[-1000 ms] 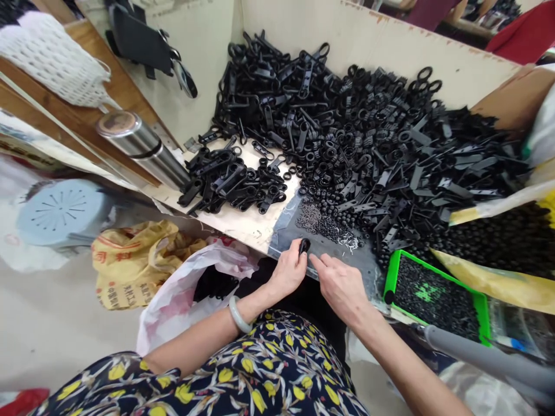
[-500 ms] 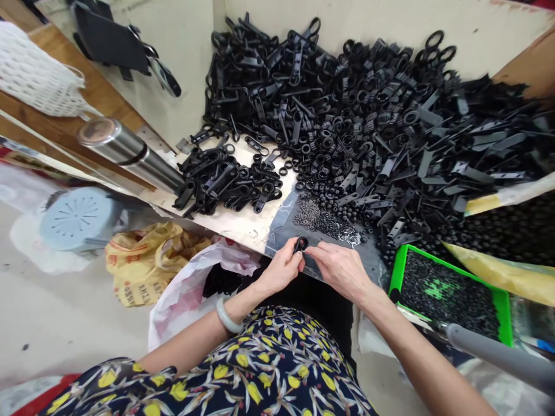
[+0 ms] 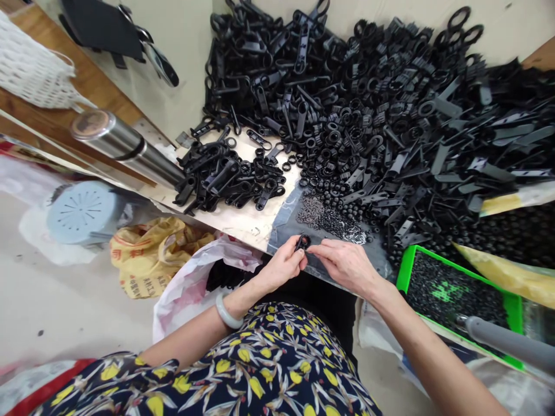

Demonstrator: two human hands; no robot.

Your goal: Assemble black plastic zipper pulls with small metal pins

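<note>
Black ring-ended part [image 3: 302,242], where is it?

Left hand [image 3: 280,268], over the near edge of the grey sheet [image 3: 281,222]. Narrow pinch, thumb and fingers on it.

Right hand [image 3: 347,266]?

Fingertips close together at the ring end. Can't tell if they hold a tiny piece; too small to see.

Progress?

That one looks mid-work, my read. Smaller pile [image 3: 225,179] on the pale board could be finished pieces or feedstock. Can't tell, no count.

Left to do?

Plenty of loose stock, if it's all for this: big heap [image 3: 329,110], tiny bits [image 3: 310,212] and pale pins [image 3: 354,234] on the sheet, dark bits in the green tray [image 3: 406,266].

Any labels?

Red Chinese characters on the yellow bag [image 3: 143,254], creased, not reliably readable. Steel flask [image 3: 151,164]: no text I can make out. No brand identified.
</note>
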